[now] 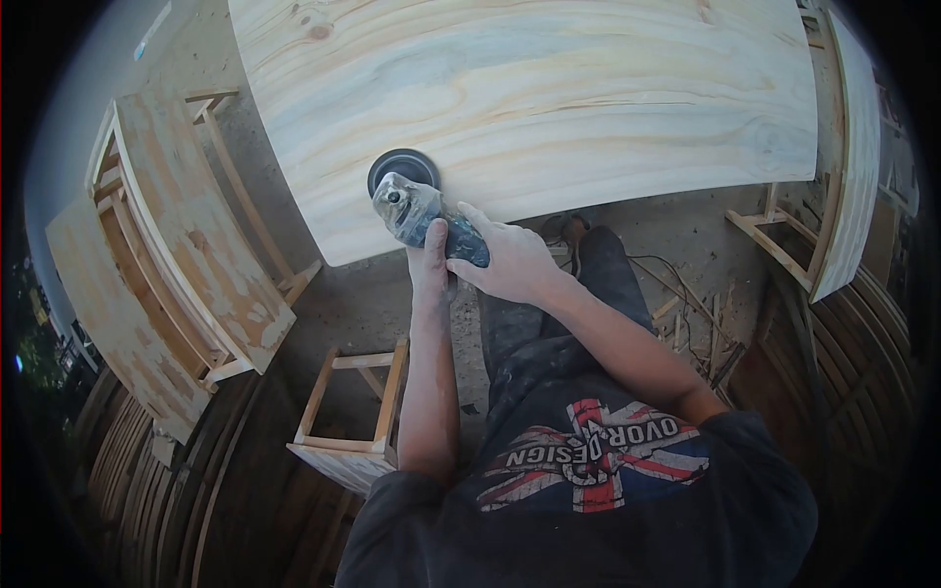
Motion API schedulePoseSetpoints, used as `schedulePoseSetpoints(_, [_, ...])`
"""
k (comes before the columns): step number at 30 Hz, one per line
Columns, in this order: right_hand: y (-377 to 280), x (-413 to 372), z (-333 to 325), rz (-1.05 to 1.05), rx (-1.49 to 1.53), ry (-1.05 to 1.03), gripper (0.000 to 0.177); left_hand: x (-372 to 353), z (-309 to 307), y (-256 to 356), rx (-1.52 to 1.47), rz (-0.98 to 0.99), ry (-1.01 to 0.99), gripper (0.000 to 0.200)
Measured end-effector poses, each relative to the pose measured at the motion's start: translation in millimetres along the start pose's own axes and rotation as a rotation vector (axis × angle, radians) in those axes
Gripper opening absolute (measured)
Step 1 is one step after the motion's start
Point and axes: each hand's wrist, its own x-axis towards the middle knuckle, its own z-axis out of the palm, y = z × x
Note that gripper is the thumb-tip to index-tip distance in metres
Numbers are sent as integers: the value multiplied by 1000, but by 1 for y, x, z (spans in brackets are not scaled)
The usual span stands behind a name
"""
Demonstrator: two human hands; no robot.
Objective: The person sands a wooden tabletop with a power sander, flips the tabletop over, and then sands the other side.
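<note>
A dusty angle grinder (410, 208) with a round dark disc (404, 169) is in front of me, its disc over the near left part of a pale wooden panel (549, 108). My left hand (428, 263) is closed around the side of the tool close to its head, thumb lying along the body. From the other side, my right hand (512, 259) grips the blue rear body. Fine pale dust coats both hands and forearms. Grain lines, bluish streaks and a few knots show on the panel.
To the left stand wooden frames with patchy boards (201, 230). A small wooden frame (353, 397) sits below my left forearm, and another framed panel (845, 167) stands at right. Slatted timber (853, 343) lies at lower right. Cables and wood scraps (696, 314) litter the floor.
</note>
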Motion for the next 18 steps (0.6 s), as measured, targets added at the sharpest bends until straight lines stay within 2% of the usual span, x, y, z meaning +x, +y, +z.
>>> schedulePoseSetpoints(6, [90,-59,-77,91,9,136,84,-13,118,-66,276,-74,-83,42])
schedulePoseSetpoints(13, [175,-123,-124,105,218,291,73,-36,212,-131,293,-210,-247,35])
schedulePoseSetpoints(16, [205,-144,-129,123,326,398,69,-44,247,-148,355,-249,-306,36])
schedulePoseSetpoints(17, [211,-151,-129,147,335,446,63,-41,257,-149,498,-268,-383,48])
schedulePoseSetpoints(18, [219,-155,-126,145,340,454,63,-39,267,-149,505,-265,-389,48])
